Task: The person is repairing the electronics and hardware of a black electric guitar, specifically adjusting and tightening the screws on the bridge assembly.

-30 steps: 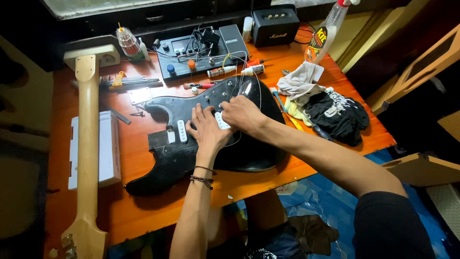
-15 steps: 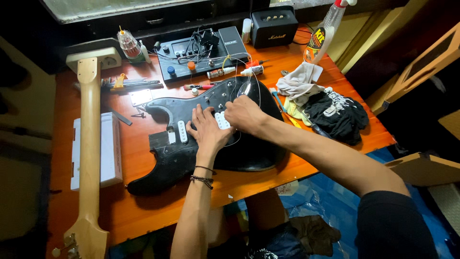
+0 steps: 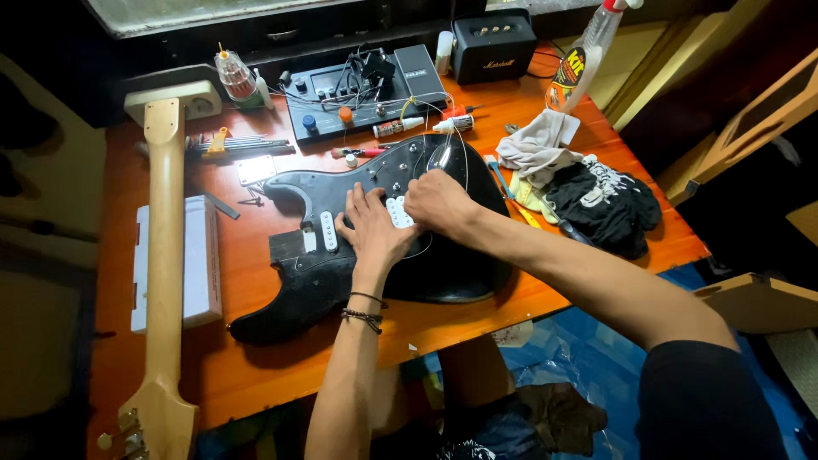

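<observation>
Black guitar body (image 3: 375, 247) lying flat on the orange surface (image 3: 256, 358), near its front edge. Both hands stay on the white pickups; compared with a second ago they have barely shifted. Left hand (image 3: 371, 226) presses down with fingers spread wide; right hand (image 3: 436, 201) has fingers curled narrow over a pickup (image 3: 397, 211), and whether they grip anything cannot be told. A detached guitar neck (image 3: 164, 255) lies to the left, a dark cloth (image 3: 605, 209) to the right.

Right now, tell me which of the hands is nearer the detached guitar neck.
Left. The left hand rests on the black guitar body, on the side towards the guitar neck; the right hand sits beyond it, farther away.
</observation>
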